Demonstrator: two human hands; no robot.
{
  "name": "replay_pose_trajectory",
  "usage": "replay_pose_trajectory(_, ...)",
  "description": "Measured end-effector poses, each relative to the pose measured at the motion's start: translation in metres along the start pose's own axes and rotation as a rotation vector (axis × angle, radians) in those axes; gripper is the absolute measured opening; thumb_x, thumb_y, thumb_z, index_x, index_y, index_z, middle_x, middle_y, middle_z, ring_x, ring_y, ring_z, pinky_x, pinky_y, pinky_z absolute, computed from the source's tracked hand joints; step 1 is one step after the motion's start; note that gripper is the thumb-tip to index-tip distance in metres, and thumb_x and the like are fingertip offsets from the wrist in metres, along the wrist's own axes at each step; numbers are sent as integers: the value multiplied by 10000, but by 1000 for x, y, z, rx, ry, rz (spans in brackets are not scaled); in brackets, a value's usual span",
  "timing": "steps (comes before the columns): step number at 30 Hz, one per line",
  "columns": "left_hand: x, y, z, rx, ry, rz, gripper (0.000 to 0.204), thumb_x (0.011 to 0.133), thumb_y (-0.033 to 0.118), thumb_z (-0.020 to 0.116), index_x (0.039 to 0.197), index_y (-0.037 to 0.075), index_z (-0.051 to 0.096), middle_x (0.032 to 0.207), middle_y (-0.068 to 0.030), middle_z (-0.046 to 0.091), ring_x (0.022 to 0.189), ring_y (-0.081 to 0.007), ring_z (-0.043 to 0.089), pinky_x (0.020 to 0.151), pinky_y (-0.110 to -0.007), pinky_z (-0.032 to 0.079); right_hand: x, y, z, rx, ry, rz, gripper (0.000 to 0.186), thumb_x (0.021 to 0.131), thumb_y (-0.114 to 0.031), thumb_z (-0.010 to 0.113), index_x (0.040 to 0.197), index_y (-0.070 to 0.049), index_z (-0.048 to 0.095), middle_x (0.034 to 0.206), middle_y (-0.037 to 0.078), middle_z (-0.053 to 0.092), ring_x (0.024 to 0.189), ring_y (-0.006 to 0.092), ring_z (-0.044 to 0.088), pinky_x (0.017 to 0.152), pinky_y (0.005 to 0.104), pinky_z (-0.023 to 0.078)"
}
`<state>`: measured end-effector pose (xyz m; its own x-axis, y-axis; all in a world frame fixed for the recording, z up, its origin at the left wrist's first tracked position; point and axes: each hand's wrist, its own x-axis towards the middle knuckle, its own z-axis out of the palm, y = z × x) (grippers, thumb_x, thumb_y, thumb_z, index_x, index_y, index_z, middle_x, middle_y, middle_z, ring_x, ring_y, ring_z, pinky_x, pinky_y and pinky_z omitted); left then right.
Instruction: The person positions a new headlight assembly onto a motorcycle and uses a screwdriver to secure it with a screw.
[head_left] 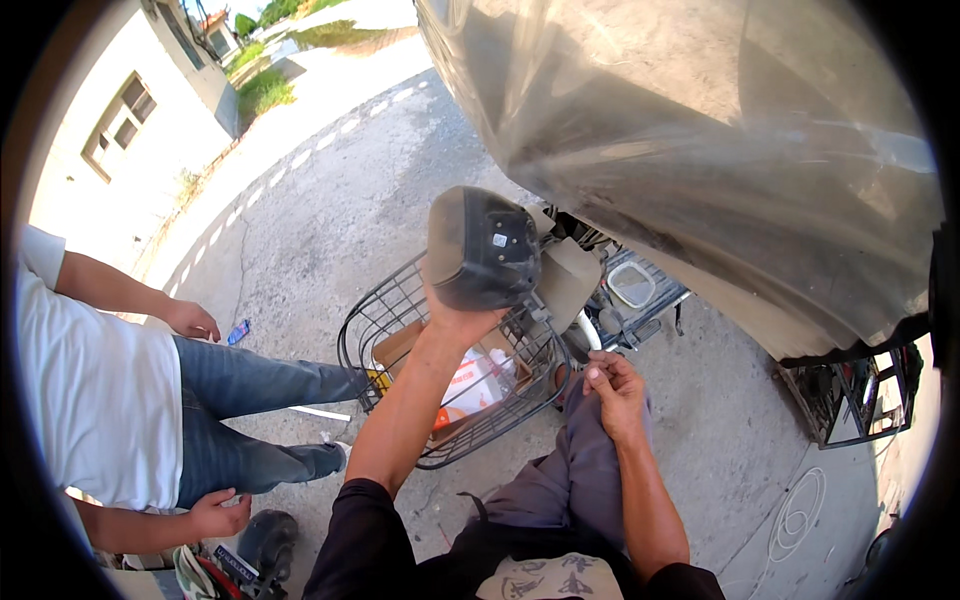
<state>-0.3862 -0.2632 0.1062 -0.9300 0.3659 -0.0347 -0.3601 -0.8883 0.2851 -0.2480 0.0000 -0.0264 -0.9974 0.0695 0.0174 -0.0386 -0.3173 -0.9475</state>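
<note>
On my remote feed I see a coiled white cable [797, 511] right of the right fingers [614, 369], a white-shirted person [100, 400] well left of them, a pale building [170, 130] beyond.

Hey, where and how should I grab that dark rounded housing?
Probably cup the dark rounded housing along its near edge, coming from the person's side, where the left hand sits: the broad, bulging body looks too wide to pinch, and a beige panel crowds its right.
</note>
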Motion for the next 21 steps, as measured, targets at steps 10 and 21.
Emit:
replay_pose_trajectory(10,-2,3,-9,-34,26,-40,712,1018,655,525,1524,174,664,1534,-134,680,1370,-374,671,1128,-594,561,-1,9,12,1,-48,26,307,1059,-57,760,1344,42,699,991,38,717,799,112,643,734,282,535)
replay_pose_trajectory(21,5,1,-3,-21,25,-34,720,1026,691,552,1501,163,673,1480,-136,703,1326,-350,694,1073,-569,599,-35,-111,48,-129,201,-404,329,1068,-173,783,1330,19,731,1036,73,703,831,149,653,729,300,549)
